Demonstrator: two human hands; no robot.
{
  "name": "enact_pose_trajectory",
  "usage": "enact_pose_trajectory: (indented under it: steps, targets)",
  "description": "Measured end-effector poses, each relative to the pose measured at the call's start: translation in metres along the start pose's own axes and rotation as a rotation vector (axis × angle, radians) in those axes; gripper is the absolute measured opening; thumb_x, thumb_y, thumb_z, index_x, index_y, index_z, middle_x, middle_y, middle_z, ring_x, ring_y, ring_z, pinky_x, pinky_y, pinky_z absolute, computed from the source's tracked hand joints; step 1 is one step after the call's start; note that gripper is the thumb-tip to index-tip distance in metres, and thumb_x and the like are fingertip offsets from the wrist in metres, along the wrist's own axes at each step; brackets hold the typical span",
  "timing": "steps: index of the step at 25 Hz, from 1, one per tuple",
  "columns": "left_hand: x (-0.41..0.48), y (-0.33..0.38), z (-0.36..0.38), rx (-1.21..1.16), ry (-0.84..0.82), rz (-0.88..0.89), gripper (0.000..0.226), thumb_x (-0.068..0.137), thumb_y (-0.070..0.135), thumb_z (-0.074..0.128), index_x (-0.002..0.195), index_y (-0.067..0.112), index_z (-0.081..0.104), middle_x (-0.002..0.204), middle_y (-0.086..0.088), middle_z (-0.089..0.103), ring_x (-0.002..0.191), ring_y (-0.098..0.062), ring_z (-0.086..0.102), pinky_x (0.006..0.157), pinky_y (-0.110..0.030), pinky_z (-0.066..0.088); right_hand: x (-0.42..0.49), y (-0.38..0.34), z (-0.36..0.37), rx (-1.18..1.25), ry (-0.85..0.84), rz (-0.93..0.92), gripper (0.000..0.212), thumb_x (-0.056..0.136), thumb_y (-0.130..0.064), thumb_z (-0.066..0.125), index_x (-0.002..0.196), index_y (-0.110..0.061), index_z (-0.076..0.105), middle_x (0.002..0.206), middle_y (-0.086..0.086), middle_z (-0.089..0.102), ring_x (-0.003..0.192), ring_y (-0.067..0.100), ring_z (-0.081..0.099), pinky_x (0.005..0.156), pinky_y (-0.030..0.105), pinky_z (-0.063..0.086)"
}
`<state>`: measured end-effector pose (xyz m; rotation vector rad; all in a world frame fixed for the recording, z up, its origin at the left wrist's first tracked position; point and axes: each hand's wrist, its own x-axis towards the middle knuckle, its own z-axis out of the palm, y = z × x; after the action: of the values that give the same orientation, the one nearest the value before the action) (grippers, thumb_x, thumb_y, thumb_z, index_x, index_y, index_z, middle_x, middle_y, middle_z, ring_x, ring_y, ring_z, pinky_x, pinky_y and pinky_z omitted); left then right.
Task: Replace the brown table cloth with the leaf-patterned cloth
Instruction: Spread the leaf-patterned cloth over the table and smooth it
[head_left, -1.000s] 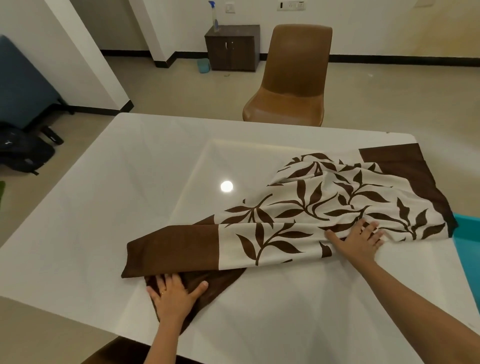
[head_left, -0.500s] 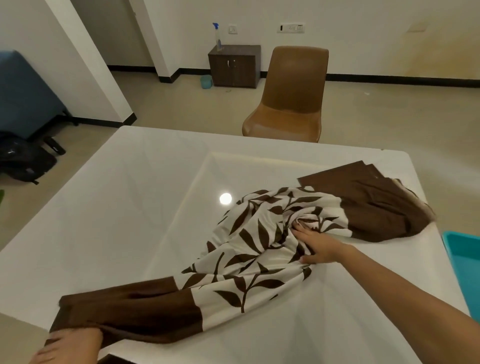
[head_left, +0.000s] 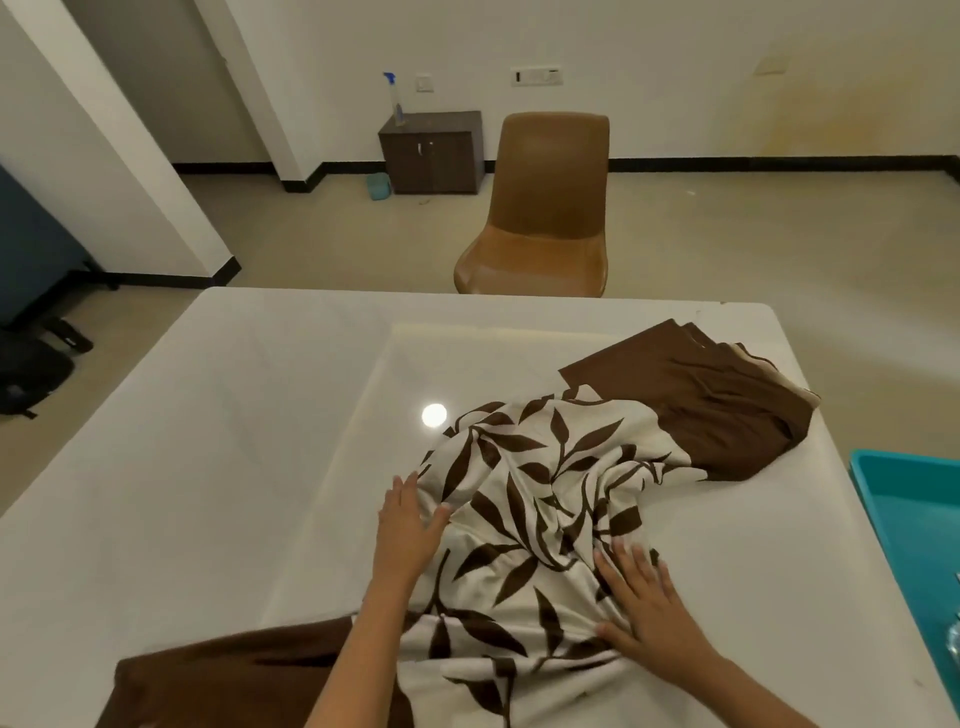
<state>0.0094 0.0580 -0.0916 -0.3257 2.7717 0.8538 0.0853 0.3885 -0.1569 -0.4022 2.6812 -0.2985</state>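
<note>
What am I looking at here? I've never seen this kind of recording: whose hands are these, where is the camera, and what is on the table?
There is no machine here. A person wears one wide-angle camera on the head, looking forward and down, so both forearms enter from the bottom edge.

On the white table lies a bunched leaf-patterned cloth, cream with brown leaves and plain brown borders. One border lies crumpled at the far right, the other at the near edge.

The left hand rests on the cloth's left edge with straight fingers. The right hand lies flat on the cloth nearer the person, fingers spread. Neither grips anything; both seem to be pressing or smoothing the fabric.

A teal tray shows at the right edge. Behind the table stand a brown chair and a small dark cabinet with a spray bottle on top.
</note>
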Motion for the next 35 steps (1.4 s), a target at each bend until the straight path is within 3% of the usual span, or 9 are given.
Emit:
enact_pose_trajectory:
  steps: [3,6,9,12,15,20,24,29,35]
  targets:
    - [0.002,-0.012,0.028,0.265,-0.110,-0.013,0.091,0.083,0.079,0.013,0.152,0.025,-0.012,0.157,-0.005,-0.022,0.145,-0.033,-0.017,0.114,-0.053,-0.010,-0.024,0.062,-0.030,-0.079,-0.028,0.082,0.076,0.075,-0.085,0.006,0.133,-0.054,-0.033,0.151,-0.005,-0.034,0.138,0.018,-0.035,0.116,0.052,-0.007]
    - [-0.002,-0.014,0.044,0.330,-0.095,-0.013,0.110,0.053,0.085,-0.031,0.145,0.026,-0.023,0.149,0.000,-0.033,0.143,-0.030,-0.024,0.109,-0.052,-0.021,-0.022,0.097,-0.056,-0.172,0.188,0.450,0.079,0.093,-0.040,0.048,0.146,-0.037,-0.010,0.160,0.014,-0.006,0.146,0.038,-0.004,0.116,0.059,0.009]
    - [-0.003,0.006,0.057,0.154,-0.047,0.007,0.095,0.083,0.076,0.006,0.154,0.013,0.004,0.160,-0.009,-0.006,0.148,-0.030,-0.007,0.116,-0.046,-0.009,-0.006,0.055,-0.060,0.032,0.417,0.601,0.080,0.089,-0.019,0.062,0.152,-0.022,0.012,0.156,0.026,0.005,0.144,0.045,0.003,0.116,0.059,0.014]
    - [-0.024,0.045,0.061,-0.280,-0.052,0.075,0.041,0.094,0.033,0.056,0.129,0.013,0.048,0.132,-0.009,0.054,0.120,-0.023,0.053,0.099,-0.020,0.043,0.007,-0.004,-0.030,0.286,0.235,0.499,0.100,0.082,-0.075,0.036,0.146,-0.024,-0.022,0.151,0.020,-0.032,0.141,0.036,-0.026,0.108,0.048,-0.026]
    - [-0.038,0.082,0.057,-0.517,-0.025,0.039,0.032,0.094,0.024,0.057,0.125,0.016,0.052,0.118,0.002,0.062,0.106,-0.013,0.060,0.084,-0.010,0.047,0.017,-0.006,-0.021,0.219,0.151,0.415,0.112,0.057,-0.096,0.001,0.139,-0.029,-0.034,0.145,0.013,-0.046,0.135,0.028,-0.040,0.095,0.038,-0.042]
    - [-0.036,0.110,0.046,-0.537,-0.085,0.058,0.054,0.097,0.020,0.053,0.145,0.017,0.031,0.136,0.003,0.048,0.121,-0.017,0.051,0.102,-0.029,0.043,0.060,0.032,-0.091,0.160,0.130,0.513,0.084,0.089,-0.060,0.046,0.153,-0.026,0.002,0.159,0.018,-0.011,0.145,0.037,-0.012,0.115,0.056,-0.005]
    - [-0.046,0.132,0.054,-0.529,-0.219,0.252,0.058,0.092,0.015,0.055,0.143,0.033,0.031,0.130,0.006,0.053,0.114,-0.011,0.056,0.098,-0.030,0.050,0.065,-0.041,-0.139,0.834,0.408,0.356,0.058,0.090,-0.043,0.059,0.137,-0.014,0.042,0.134,0.002,0.048,0.123,0.021,0.048,0.098,0.034,0.043]
    - [-0.074,0.138,0.066,-0.483,-0.547,0.397,0.054,0.089,0.028,0.061,0.140,0.035,0.045,0.129,0.025,0.049,0.111,0.007,0.050,0.092,-0.010,0.041,0.047,-0.034,-0.136,0.972,0.380,0.447,0.020,0.088,-0.018,0.065,0.107,-0.013,0.063,0.095,0.007,0.066,0.091,0.025,0.063,0.081,0.041,0.053]
    - [-0.046,0.131,0.047,-0.977,-0.510,-0.096,0.038,0.096,0.046,0.049,0.118,0.019,0.064,0.115,-0.001,0.067,0.109,-0.015,0.063,0.096,-0.031,0.051,0.018,-0.032,-0.156,1.753,0.289,0.528,0.023,0.098,-0.032,0.050,0.104,-0.014,0.062,0.101,0.014,0.071,0.095,0.029,0.067,0.085,0.043,0.052]
